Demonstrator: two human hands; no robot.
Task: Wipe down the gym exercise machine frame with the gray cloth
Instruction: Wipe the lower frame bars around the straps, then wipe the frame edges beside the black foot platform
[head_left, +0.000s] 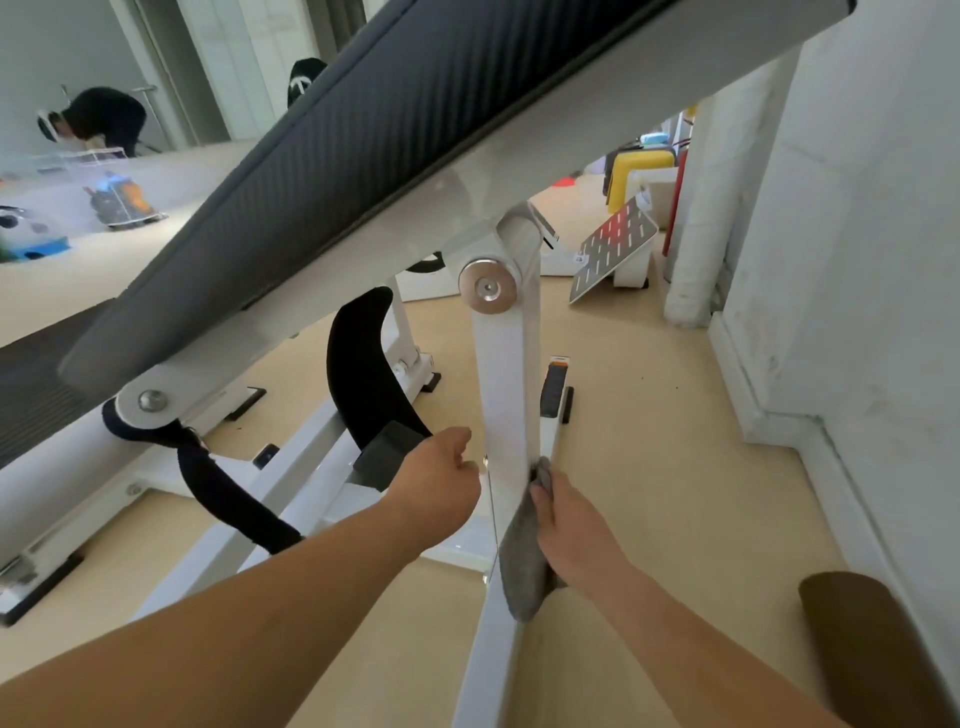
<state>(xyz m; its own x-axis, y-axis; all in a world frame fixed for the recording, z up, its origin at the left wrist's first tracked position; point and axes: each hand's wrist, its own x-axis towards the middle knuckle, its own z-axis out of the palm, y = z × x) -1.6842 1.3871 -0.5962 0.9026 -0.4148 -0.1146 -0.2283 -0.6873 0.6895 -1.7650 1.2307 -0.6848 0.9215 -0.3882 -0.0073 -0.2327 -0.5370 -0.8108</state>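
A white upright strut (506, 395) of the exercise machine frame drops from a silver pivot bolt (488, 287) under the slanted dark padded bench (332, 156). My right hand (571, 525) grips the gray cloth (524, 561) and presses it against the strut's right edge, low down. The cloth hangs below my palm over the white floor rail (488, 654). My left hand (441, 478) hovers just left of the strut with its fingers curled and nothing in them; it does not touch the frame.
A black curved pad (363, 364) and black strap (228, 499) sit left of the strut. The white wall (857, 260) and skirting stand close on the right, a brown roller (872, 639) at lower right. A slotted footplate (613, 249) and yellow case (639, 171) lie beyond. A mirror reflects a person bending.
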